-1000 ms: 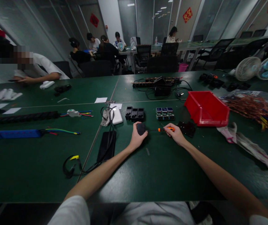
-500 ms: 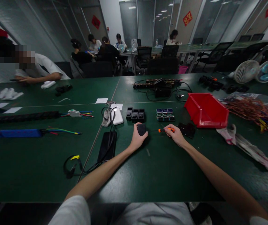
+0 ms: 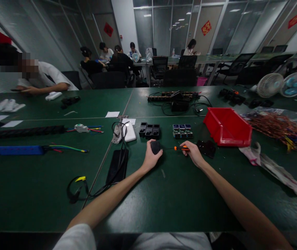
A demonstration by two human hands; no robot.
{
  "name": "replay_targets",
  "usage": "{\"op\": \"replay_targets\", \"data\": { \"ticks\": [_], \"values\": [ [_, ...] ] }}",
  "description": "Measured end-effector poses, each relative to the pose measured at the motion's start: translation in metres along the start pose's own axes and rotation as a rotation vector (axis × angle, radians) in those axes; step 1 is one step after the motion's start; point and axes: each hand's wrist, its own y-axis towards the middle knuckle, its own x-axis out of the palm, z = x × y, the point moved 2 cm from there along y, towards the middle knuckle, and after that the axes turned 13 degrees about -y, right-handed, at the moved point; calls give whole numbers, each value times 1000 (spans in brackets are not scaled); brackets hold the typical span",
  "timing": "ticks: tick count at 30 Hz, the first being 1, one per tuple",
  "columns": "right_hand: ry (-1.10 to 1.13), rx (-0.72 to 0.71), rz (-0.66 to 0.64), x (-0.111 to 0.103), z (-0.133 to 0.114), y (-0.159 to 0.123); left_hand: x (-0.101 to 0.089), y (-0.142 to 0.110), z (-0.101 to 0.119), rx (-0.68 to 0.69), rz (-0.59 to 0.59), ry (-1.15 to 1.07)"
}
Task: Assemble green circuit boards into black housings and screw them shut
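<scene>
My left hand (image 3: 151, 156) is closed round a small black plastic case (image 3: 155, 147), held low over the green table. In my right hand (image 3: 192, 152) is a screwdriver (image 3: 179, 148) with an orange and black handle. Its thin shaft lies level and points left at the case; whether the tip sits in a screw is too small to tell. Just beyond my left hand stand several black housings (image 3: 150, 130) in a row. Small circuit boards with screens (image 3: 182, 131) lie to their right. Flat dark pieces (image 3: 207, 148) rest beside my right hand.
A red bin (image 3: 228, 128) stands at right, near a glove (image 3: 276, 170) and bundled copper wires (image 3: 278, 125). On the left are a white power bank (image 3: 129, 132), a black phone-like slab (image 3: 117, 166) under a cable, and a blue power strip (image 3: 13, 150). Across the table sits a person (image 3: 47, 76).
The view has tilted up slightly, so the table things sit lower. My right fingers have shifted on the screwdriver handle, which now lies more level. The left hand keeps its hold on the case.
</scene>
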Motion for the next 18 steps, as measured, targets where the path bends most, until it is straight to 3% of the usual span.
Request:
{"op": "replay_targets", "data": {
  "ticks": [5, 18],
  "values": [
    [93, 21, -2, -1, 6, 0, 1, 0, 2, 10, -15, 4],
    [-162, -45, 11, -4, 4, -6, 1, 2, 1, -4, -30, 38]
  ]
}}
